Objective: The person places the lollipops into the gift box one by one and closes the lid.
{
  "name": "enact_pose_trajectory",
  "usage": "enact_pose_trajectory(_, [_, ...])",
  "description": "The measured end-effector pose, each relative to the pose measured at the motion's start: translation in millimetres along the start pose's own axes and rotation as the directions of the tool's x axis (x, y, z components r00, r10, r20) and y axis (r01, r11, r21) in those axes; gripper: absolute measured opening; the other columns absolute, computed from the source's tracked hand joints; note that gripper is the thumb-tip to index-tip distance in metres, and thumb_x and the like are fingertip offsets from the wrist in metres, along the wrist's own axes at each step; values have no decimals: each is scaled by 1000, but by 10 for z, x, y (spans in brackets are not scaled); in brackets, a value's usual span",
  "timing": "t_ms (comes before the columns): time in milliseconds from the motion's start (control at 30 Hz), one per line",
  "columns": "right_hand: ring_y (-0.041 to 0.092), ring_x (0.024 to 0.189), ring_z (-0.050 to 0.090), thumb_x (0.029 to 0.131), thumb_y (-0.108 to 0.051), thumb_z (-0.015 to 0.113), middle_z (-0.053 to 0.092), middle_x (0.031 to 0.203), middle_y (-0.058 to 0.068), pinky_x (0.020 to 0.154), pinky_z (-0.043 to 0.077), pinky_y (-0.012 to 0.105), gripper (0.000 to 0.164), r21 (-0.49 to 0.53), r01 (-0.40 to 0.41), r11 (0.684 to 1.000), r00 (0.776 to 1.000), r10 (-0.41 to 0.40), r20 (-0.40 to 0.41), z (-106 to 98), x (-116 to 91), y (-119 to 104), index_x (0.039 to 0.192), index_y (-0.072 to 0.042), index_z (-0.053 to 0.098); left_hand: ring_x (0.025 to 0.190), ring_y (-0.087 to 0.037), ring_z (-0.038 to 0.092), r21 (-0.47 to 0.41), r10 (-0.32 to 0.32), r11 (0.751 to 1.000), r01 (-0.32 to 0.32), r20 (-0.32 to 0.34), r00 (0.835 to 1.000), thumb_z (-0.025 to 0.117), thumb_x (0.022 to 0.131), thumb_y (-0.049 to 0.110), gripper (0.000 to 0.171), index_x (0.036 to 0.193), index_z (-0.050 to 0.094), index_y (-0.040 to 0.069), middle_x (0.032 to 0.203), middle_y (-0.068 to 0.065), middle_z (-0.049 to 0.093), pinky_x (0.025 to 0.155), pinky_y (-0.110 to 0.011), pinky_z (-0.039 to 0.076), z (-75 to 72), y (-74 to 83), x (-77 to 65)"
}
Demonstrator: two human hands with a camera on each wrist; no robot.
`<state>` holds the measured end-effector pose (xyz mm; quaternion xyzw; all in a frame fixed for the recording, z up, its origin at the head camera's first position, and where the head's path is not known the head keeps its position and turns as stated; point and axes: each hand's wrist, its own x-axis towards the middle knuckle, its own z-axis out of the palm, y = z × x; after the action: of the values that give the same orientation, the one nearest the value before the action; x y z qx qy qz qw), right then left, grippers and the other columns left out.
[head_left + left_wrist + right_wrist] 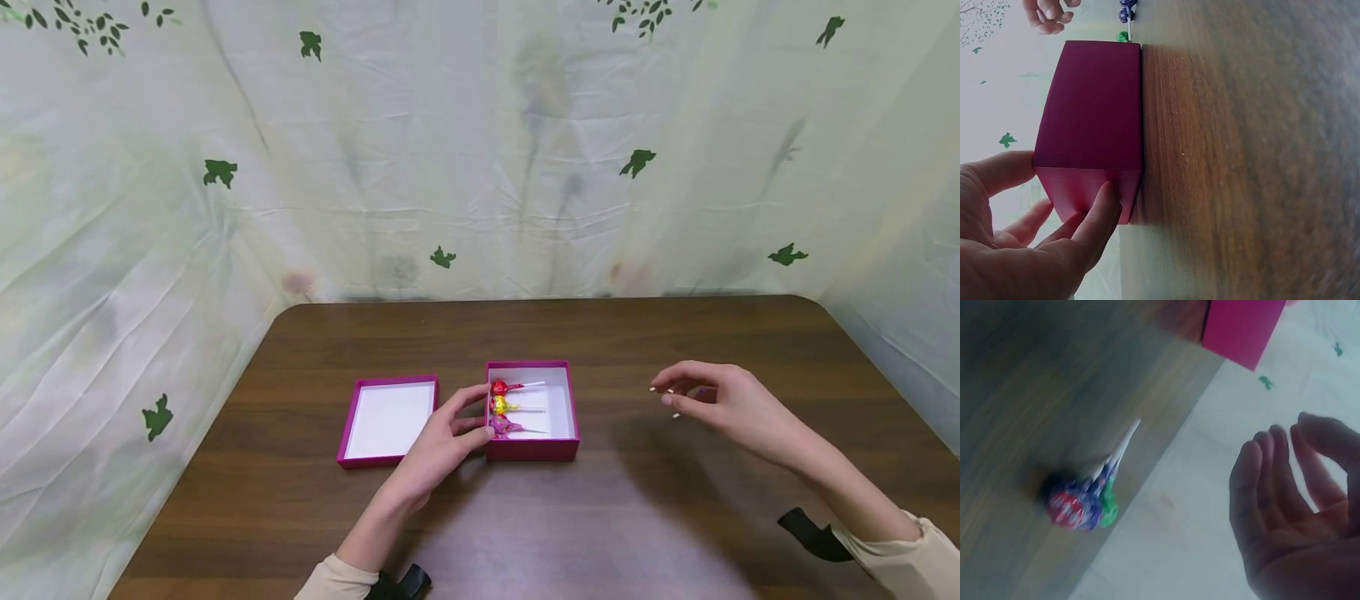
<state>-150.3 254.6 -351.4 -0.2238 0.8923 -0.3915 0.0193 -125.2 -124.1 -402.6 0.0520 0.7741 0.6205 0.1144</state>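
Observation:
An uncovered magenta box stands on the table with a red lollipop, a yellow lollipop and a pink lollipop lying in it, sticks to the right. My left hand touches the box's left side; its thumb and fingers lie spread along that wall in the left wrist view. Out to the right, my right hand hovers over the table with bent fingers and nothing between them. Below it lie a purple-wrapped lollipop and a green one, mostly hidden by the hand in the head view.
Left of the box, the magenta lid lies with its white inside up, close to my left hand. The brown wooden table ends at the back before a pale curtain with leaf prints.

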Motion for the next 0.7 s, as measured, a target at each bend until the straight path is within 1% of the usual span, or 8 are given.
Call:
enact_pose_trajectory(133, [21,67,64,94,-29,69,70,91,1,58,51,30,14,-16,-89,996,996,89,-26,-73,-60,33,107,-25,68,123,-33,53,0,-3,1000,3,-2,1000,66,93,14,56,145,46,18,149,-7,42,96,-49,47,-1,1,2])
enact_pose_trajectory(233, [23,68,66,94,-27,69,70,94,6,61,52,32,15,-16,-125,992,991,124,-47,-110,-96,99,108,-23,68,124,-33,52,0,-4,1000,4,-1,1000,66,93,14,56,145,46,18,149,-6,42,97,-49,47,0,6,2])
enact_pose_trajectory(367, [23,76,68,94,-31,68,70,97,6,62,51,30,17,-60,-145,988,985,139,-102,-137,-126,223,109,-22,68,124,-33,52,-2,-5,1000,5,0,1000,66,93,14,56,145,46,18,149,-6,42,97,-49,47,-3,10,0])
enact_pose_trajectory(500, [21,81,67,93,-31,70,71,95,4,62,48,29,19,-112,-164,980,976,145,-161,-149,-138,349,107,-19,69,124,-33,52,-6,-7,1000,7,2,1000,66,93,15,57,146,46,19,150,-6,41,97,-49,47,-4,9,-1])
enact_pose_trajectory(567, [19,83,67,92,-31,70,71,94,3,63,48,29,22,-127,-179,976,974,157,-165,-158,-136,410,108,-16,70,124,-33,52,-9,-9,1000,9,1,1000,66,93,15,57,146,46,19,149,-6,41,97,-49,47,-2,9,0])
enact_pose_trajectory(700, [17,85,66,93,-32,70,71,94,2,65,47,30,29,-144,-221,965,970,203,-130,-174,-117,518,111,-10,69,124,-33,52,-13,-11,1000,11,-1,1000,66,93,15,57,146,46,19,149,-7,42,97,-49,47,0,11,0])
